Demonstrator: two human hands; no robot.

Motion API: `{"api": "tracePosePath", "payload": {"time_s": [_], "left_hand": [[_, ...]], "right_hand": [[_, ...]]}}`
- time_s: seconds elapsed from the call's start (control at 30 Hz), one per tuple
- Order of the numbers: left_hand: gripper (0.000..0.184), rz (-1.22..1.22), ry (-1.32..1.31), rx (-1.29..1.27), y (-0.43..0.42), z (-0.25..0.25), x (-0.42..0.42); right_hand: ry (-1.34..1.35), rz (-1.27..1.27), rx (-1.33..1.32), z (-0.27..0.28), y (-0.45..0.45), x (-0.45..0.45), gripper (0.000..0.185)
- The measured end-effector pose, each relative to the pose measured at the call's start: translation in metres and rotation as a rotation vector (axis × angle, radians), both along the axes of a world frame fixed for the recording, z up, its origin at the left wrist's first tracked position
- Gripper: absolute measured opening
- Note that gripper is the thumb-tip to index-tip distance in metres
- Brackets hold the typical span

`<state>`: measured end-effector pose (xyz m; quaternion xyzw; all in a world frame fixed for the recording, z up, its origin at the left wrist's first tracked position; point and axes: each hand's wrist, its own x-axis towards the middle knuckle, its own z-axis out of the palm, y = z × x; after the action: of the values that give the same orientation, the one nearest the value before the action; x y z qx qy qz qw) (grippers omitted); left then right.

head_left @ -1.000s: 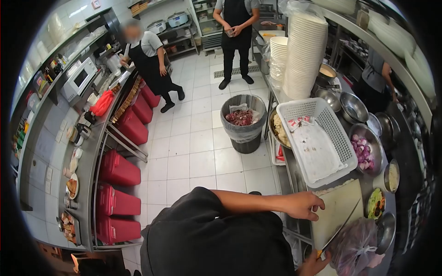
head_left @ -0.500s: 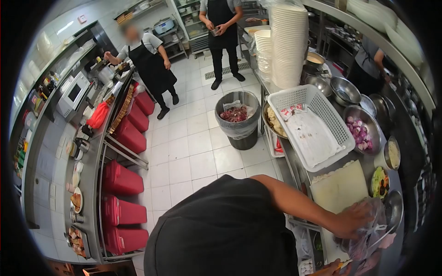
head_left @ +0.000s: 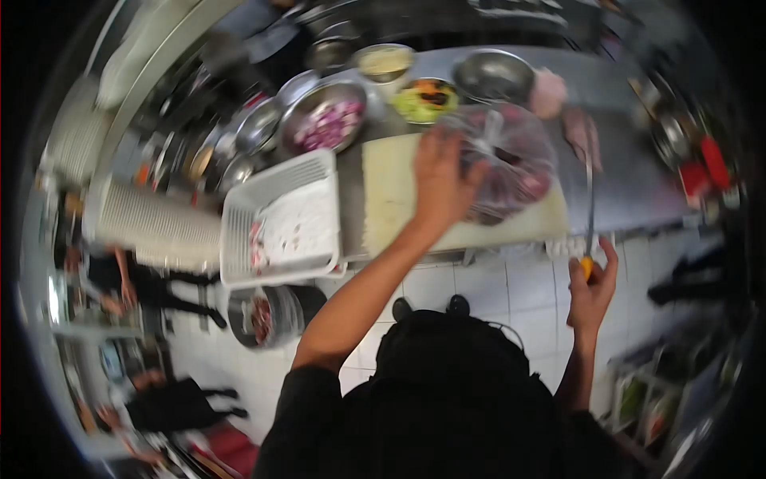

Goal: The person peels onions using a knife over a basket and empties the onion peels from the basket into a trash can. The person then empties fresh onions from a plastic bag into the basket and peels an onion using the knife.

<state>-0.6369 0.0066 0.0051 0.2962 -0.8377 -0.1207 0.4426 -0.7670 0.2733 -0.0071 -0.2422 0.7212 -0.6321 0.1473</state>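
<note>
On the white cutting board (head_left: 391,180) sits a clear, knotted plastic bag (head_left: 511,176) with dark reddish contents, perhaps meat. My left hand (head_left: 439,176) grips the left side of this bag, thumb and fingers around the plastic; motion blurs the fingertips. Off the board's near right corner, my right hand (head_left: 590,287) is closed around the yellow handle of a knife (head_left: 590,191), its long thin blade pointing away from me. Pink pieces that look like raw meat (head_left: 549,92) lie on the steel counter beyond the bag, and another pink piece (head_left: 581,136) lies near the blade tip.
A white perforated basket (head_left: 339,207) stands left of the board. Behind are a bowl of cut purple onions (head_left: 331,124), a bowl of chopped vegetables (head_left: 423,100) and a steel bowl (head_left: 491,76). A lined bin (head_left: 299,307) and co-workers (head_left: 175,403) are to the left.
My view has swung round and down to face the counter. My left hand stays at the bag, and the knife in my right hand now shows fully.
</note>
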Motion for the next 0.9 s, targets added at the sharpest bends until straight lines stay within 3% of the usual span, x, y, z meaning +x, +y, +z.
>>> {"api": "tracePosePath", "payload": {"time_s": [0.13, 0.17, 0.27, 0.37, 0.47, 0.57, 0.7, 0.8, 0.9], "left_hand": [[0.051, -0.093, -0.074, 0.127, 0.003, 0.017, 0.008], [0.048, -0.122, -0.097, 0.045, 0.005, 0.021, 0.004], [0.045, -0.061, -0.182, -0.018, 0.015, 0.031, -0.014], [0.046, 0.099, -0.478, 0.09, 0.022, 0.034, -0.031], [0.047, 0.087, -0.512, -0.038, 0.006, 0.011, -0.043], [0.044, 0.075, -0.599, 0.11, 0.004, 0.018, -0.045], [0.044, 0.101, -0.477, 0.223, -0.009, 0.04, -0.047], [0.032, 0.112, -0.383, 0.607, -0.022, 0.057, -0.043], [0.017, -0.068, -0.025, 0.864, -0.066, 0.024, -0.036]], "right_hand": [[0.077, -0.04, 0.08, -0.004, 0.022, 0.013, 0.055], [0.089, -0.05, 0.1, -0.005, 0.026, 0.014, 0.054], [0.094, -0.071, 0.148, -0.007, 0.036, 0.019, 0.055], [0.09, -0.076, 0.165, -0.01, 0.042, 0.022, 0.055], [0.094, -0.079, 0.168, -0.015, 0.045, 0.024, 0.055], [0.082, -0.066, 0.182, -0.013, 0.046, 0.023, 0.055], [0.059, -0.07, 0.168, -0.011, 0.049, 0.022, 0.055], [0.074, -0.079, 0.144, -0.019, 0.053, 0.021, 0.056], [0.074, -0.091, 0.153, -0.018, 0.06, 0.022, 0.057]]}}
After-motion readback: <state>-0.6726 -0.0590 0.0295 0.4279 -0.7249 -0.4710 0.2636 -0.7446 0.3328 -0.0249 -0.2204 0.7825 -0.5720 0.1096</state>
